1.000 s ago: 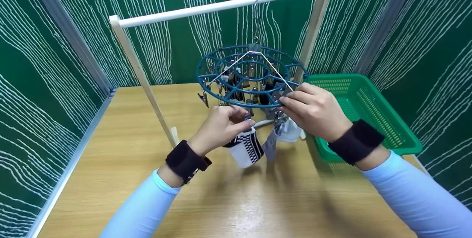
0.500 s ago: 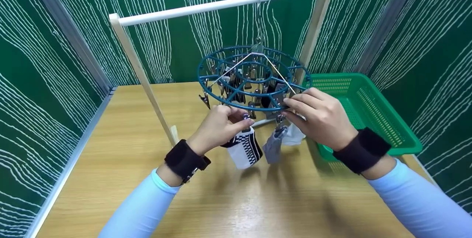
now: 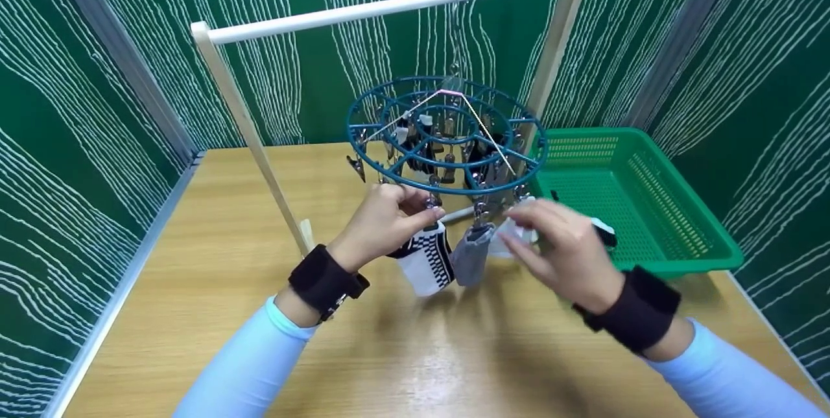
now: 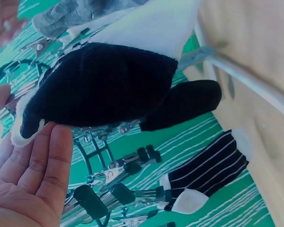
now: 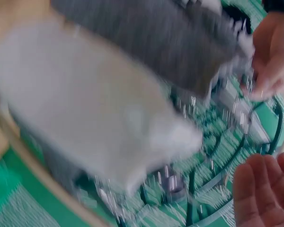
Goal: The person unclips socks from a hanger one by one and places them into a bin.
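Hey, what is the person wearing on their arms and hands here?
Both arms are covered by light blue long sleeves, the left sleeve and the right sleeve. A wide black band wraps each wrist: the left wristband and the right wristband. The left hand and right hand are bare, without gloves.

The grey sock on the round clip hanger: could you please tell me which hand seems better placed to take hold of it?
Probably the right hand: its fingers are open beside the grey sock, while the left hand pinches the clip above the checkered sock.

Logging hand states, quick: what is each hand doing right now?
Left hand: pinches the clip on the black-and-white sock.
Right hand: open, blurred, holding nothing, near the white sock.
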Demonstrator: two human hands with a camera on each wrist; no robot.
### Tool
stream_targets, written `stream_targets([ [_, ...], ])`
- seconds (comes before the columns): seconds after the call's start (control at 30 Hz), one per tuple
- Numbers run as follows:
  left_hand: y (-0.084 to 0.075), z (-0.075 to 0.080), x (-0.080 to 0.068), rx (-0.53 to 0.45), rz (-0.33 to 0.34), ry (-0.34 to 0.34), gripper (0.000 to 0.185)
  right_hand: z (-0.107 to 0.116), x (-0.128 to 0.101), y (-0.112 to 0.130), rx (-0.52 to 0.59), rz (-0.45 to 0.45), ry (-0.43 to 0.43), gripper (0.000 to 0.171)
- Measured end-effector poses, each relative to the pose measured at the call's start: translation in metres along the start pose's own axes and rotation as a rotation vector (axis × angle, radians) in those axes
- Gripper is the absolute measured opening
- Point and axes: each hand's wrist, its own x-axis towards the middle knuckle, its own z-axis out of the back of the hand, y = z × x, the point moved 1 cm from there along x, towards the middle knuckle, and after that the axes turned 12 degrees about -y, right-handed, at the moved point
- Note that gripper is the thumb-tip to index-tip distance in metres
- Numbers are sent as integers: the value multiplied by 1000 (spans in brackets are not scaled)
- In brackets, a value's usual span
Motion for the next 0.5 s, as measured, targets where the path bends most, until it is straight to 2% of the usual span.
stream_targets([
  [0.13, 1, 1, 0, 5, -1, -4, 21, -12, -16, 8, 98, -50, 95, 29],
  [0.4, 2, 2, -1, 28, 12, -13, 22, -43, -48, 22, 350, -243, 246, 27],
  [0.5, 1, 2, -1, 25, 8, -10, 22, -52, -59, 23, 389, -303, 287, 28],
])
